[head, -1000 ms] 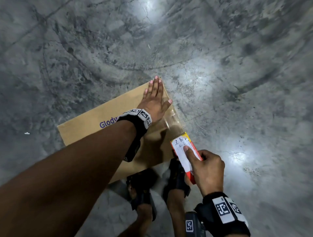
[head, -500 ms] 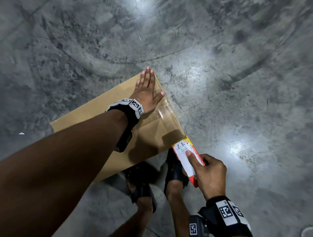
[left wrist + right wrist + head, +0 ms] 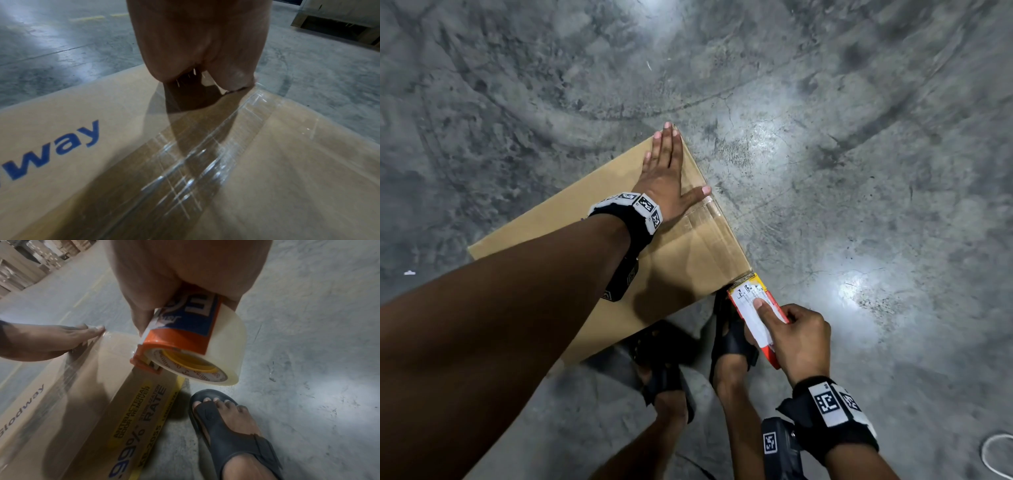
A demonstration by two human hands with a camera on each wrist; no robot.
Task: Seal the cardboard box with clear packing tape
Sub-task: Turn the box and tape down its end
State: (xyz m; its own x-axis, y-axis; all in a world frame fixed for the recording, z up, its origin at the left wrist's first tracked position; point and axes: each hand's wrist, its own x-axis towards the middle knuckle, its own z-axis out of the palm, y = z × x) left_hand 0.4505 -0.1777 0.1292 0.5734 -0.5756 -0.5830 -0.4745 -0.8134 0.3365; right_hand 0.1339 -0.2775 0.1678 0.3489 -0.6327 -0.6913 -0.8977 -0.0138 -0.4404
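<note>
- A brown cardboard box (image 3: 681, 260) lies flat on the grey concrete floor (image 3: 859, 171).
- The box has blue letters (image 3: 53, 151) on top, and yellow and black words (image 3: 141, 410) on its near side.
- The left hand (image 3: 666, 178) lies flat on the top of the box, near the far right corner. Its fingers are straight and together, and the thumb sticks out toward the right edge. It holds nothing; it only presses down.
- A strip of clear packing tape (image 3: 195, 162) is stuck along the top of the box. It looks shiny and a bit wrinkled. It runs from under the left hand to the near right corner.
- The right hand (image 3: 799, 341) grips a tape dispenser (image 3: 755, 308) just off the near right corner of the box. The pointer finger lies straight along the white label on top, and the other fingers curl around it.
- The dispenser is orange and holds a roll of clear tape (image 3: 218, 353) with a yellow core.
- The front of the dispenser is right at the corner of the box. The tape goes from it onto the top of the box.
- Two feet in black sandals (image 3: 732, 342) stand on the floor beside the near edge of the box.
- Both wrists wear black bands (image 3: 832, 411) with white squares on them.
</note>
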